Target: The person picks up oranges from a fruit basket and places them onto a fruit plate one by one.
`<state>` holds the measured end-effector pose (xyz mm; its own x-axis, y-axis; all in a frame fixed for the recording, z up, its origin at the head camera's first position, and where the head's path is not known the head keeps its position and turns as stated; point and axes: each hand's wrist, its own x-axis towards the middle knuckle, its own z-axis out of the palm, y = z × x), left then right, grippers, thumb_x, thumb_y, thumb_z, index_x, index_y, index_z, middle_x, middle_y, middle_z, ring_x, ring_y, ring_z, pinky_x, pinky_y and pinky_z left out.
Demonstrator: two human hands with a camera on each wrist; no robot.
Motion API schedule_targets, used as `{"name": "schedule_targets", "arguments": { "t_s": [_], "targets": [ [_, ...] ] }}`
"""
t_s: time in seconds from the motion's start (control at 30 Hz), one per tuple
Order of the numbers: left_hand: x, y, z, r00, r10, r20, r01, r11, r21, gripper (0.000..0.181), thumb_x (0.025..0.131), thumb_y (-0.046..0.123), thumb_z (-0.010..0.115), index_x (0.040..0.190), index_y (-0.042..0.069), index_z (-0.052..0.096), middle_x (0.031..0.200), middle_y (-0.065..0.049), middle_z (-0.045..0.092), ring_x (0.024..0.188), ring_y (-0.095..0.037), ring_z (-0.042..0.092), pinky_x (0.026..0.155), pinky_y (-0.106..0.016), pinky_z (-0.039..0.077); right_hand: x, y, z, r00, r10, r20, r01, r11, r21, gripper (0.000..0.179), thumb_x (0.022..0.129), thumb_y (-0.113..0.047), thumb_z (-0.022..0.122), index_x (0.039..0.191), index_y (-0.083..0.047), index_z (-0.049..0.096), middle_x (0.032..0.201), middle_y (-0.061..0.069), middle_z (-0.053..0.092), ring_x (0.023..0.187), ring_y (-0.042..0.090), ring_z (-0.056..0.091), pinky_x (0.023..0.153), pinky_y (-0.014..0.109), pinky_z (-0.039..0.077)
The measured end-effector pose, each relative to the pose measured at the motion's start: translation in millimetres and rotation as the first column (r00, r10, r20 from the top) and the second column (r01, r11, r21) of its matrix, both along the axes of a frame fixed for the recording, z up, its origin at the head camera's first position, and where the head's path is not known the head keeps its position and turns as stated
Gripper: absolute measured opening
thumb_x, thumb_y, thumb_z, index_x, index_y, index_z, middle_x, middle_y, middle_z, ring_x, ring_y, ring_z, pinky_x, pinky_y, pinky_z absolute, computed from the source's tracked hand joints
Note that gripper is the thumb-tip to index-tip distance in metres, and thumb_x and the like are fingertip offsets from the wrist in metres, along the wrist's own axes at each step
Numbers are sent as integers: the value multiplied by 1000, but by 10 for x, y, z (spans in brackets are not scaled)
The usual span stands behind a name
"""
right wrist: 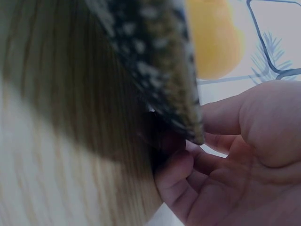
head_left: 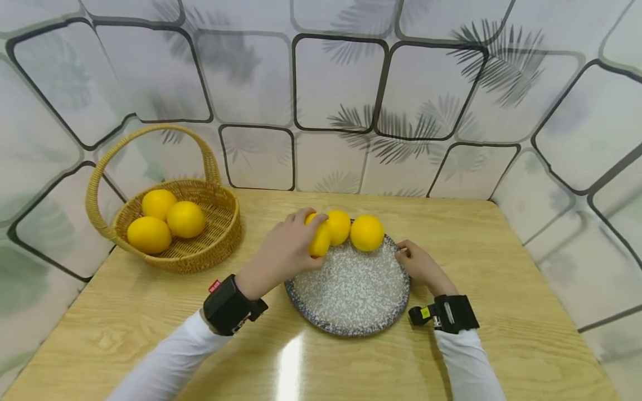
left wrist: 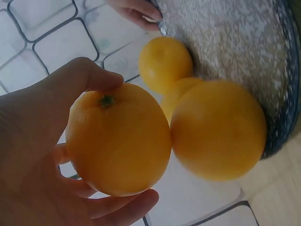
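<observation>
In the left wrist view, my left hand (head_left: pixel 288 248) grips an orange (left wrist: pixel 117 141) between thumb and fingers, its green stem scar towards the thumb. It appears against another orange (left wrist: pixel 218 129); whether they touch, I cannot tell. Two more oranges (head_left: pixel 337 227) (head_left: pixel 367 233) sit side by side at the far rim of a round speckled grey plate (head_left: pixel 353 292) with a dark blue edge. My right hand (head_left: pixel 421 266) pinches the plate's right rim, thumb at the edge and curled fingers below it. In the head view, my left hand partly covers the oranges at the plate's left.
A wicker basket (head_left: pixel 233 231) with a tall arched handle stands at the left of the wooden table (head_left: pixel 271 356). Three oranges (head_left: pixel 149 235) lie in its left half. A patterned wall (head_left: pixel 331 161) closes off the back and sides.
</observation>
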<state>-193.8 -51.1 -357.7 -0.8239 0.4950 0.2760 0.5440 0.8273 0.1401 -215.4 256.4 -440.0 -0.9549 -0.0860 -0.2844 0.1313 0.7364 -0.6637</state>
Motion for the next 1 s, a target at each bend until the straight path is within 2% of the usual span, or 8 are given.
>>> {"name": "schedule_targets", "arguments": {
  "t_s": [0.33, 0.7, 1.0],
  "targets": [
    [43, 215, -112, 999, -42, 8, 42, 999, -31, 80, 71, 42, 75, 141, 15, 48, 139, -17, 51, 115, -34, 56, 89, -49, 55, -12, 0, 18, 1000, -8, -3, 8, 1000, 0, 43, 103, -20, 38, 140, 1, 40, 116, 25, 54, 93, 29, 50, 72, 34, 42],
    [52, 286, -192, 998, -57, -9, 57, 997, -44, 80, 71, 42, 76, 140, 16, 47, 136, -17, 54, 115, -34, 55, 89, -50, 55, -37, 2, 7, 1000, 8, -15, -8, 1000, 9, 44, 103, -20, 39, 141, 3, 39, 117, 26, 55, 95, 30, 51, 74, 35, 43],
    [70, 340, -249, 996, -88, 18, 88, 995, -51, 81, 70, 42, 77, 140, 16, 47, 137, -17, 53, 116, -33, 54, 89, -51, 53, -41, 2, 3, 1000, 2, -3, -2, 1000, 6, 43, 103, -20, 38, 140, 2, 40, 113, 24, 54, 90, 28, 50, 70, 32, 42]
  ]
}}
